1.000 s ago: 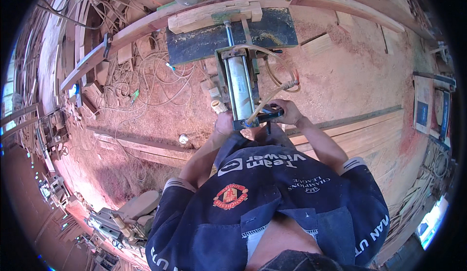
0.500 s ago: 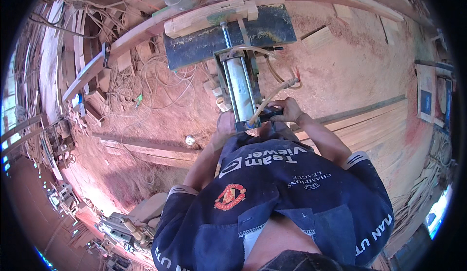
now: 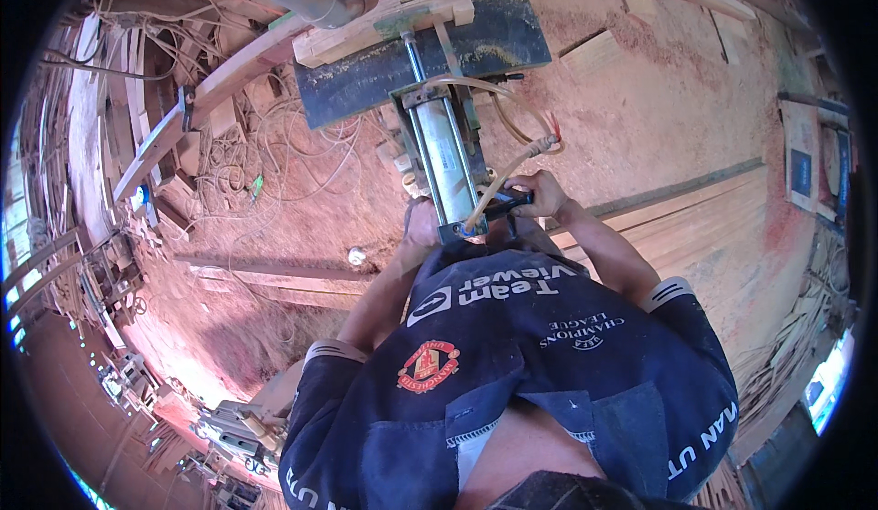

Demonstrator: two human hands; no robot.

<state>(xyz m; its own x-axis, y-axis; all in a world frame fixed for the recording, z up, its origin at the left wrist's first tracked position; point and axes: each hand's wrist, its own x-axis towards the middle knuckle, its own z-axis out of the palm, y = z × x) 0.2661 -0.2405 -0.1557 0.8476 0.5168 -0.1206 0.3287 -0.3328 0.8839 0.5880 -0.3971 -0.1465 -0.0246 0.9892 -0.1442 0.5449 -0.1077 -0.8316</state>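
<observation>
The sawdust-strewn floor point(image 3: 640, 112) fills most of the frame. The person's dark blue shirt point(image 3: 494, 327), with white-striped cuffs, occupies the lower centre. Pale sawn boards point(image 3: 677, 222) extend across the right of centre. A black plate point(image 3: 501, 39) lies at upper centre, a pale wooden block point(image 3: 352, 36) along its far edge. The pneumatic cylinder point(image 3: 444, 153), silver with a bright rod, runs from the plate to the middle of the frame, tilted slightly; its rod reaches a green fitting point(image 3: 398, 23) at the block. A translucent hose point(image 3: 508, 173) loops to its right and joins the near end. Right hand point(image 3: 540, 196), centre right: fingers curled narrowly around a black handle point(image 3: 508, 206) beside that end. Left hand point(image 3: 420, 223), centre: just beside the cylinder's near end; its fingers are partly hidden, and their state cannot be told.
</observation>
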